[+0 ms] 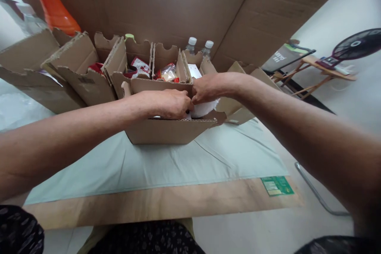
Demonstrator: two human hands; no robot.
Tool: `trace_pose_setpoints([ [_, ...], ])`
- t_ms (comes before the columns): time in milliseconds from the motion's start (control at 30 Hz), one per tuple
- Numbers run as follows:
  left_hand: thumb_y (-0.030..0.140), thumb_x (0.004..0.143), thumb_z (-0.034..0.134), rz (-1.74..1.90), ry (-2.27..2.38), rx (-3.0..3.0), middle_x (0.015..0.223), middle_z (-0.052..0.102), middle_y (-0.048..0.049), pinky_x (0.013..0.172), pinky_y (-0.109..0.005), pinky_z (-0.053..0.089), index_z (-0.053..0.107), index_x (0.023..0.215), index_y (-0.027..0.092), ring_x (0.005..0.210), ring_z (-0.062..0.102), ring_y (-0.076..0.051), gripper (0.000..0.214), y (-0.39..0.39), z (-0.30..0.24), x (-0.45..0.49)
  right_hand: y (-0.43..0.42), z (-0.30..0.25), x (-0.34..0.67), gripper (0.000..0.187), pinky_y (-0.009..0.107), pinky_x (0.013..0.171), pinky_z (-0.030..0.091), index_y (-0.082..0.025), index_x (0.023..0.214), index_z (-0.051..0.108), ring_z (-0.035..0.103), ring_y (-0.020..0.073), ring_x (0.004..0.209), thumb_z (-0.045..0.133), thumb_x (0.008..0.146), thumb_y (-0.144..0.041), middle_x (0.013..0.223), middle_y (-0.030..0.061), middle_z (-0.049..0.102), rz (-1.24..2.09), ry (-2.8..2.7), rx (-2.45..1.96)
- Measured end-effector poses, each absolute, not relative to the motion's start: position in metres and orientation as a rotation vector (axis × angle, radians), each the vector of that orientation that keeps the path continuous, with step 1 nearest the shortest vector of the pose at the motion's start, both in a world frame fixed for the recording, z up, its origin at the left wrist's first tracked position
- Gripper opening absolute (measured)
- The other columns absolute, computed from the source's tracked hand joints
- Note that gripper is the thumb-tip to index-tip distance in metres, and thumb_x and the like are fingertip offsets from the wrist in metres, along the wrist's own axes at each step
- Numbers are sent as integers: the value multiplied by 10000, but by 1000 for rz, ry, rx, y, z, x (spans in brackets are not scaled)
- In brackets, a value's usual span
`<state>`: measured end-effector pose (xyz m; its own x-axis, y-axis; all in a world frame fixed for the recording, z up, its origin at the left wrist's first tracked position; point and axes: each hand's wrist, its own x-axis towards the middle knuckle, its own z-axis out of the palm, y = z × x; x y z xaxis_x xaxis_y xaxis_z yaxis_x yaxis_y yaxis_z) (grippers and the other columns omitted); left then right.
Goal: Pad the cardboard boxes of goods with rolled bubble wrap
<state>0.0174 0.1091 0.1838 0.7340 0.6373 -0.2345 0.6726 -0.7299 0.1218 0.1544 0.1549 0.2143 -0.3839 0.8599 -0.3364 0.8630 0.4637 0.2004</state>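
Observation:
A low brown cardboard box (166, 131) stands in front of me on the cloth, its long side facing me. My left hand (175, 104) reaches into it from the left with its fingers curled, and the fingertips are partly hidden. From the right my right hand (204, 87) comes over the same box, fingers bent downward and closed near the left hand's fingertips. Just under the right hand lies a white sheet-like piece (206, 108) with a jagged edge, which both hands appear to pinch. Its kind cannot be made out.
Behind stand several cardboard bins, holding a red-and-white packet (139, 67) and a clear packet (169, 72), among others. Bottles include an orange one (56, 12) and a clear one (191, 44). Pale cloth (178, 166) covers the wooden table (143, 202). A fan (355, 43) stands right.

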Motion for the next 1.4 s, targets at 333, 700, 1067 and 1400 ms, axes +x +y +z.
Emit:
trace_pose_setpoints([
  [333, 207, 853, 541, -261, 1095, 2567, 961, 793, -31, 661, -282, 403, 751, 1286, 312, 757, 650, -193, 493, 108, 193, 17, 117, 241, 203, 314, 317, 690, 457, -247, 1161, 776, 707, 235, 845, 742, 865, -346, 916, 40, 777, -148, 2549, 1414],
  [700, 172, 772, 537, -45, 1271, 2176, 955, 808, -54, 705, -249, 495, 814, 999, 179, 836, 708, -182, 358, 113, 194, 5, 122, 216, 186, 250, 307, 652, 423, -209, 1096, 785, 687, 216, 814, 682, 869, -219, 868, 52, 772, -157, 2478, 1407],
  [1067, 185, 751, 549, -45, 1273, 2330, 895, 793, -45, 602, -252, 416, 814, 995, 177, 710, 634, -158, 361, 110, 191, 7, 112, 205, 173, 249, 334, 670, 427, -178, 929, 814, 677, 239, 816, 614, 828, -70, 890, 114, 769, 87, 2480, 1369],
  [1400, 187, 813, 526, 38, 1238, 2359, 917, 799, -40, 715, -277, 494, 819, 1067, 184, 784, 680, -178, 388, 99, 207, 2, 101, 211, 190, 255, 361, 758, 502, -193, 999, 807, 713, 259, 887, 625, 836, -121, 947, 96, 791, -69, 2648, 1476],
])
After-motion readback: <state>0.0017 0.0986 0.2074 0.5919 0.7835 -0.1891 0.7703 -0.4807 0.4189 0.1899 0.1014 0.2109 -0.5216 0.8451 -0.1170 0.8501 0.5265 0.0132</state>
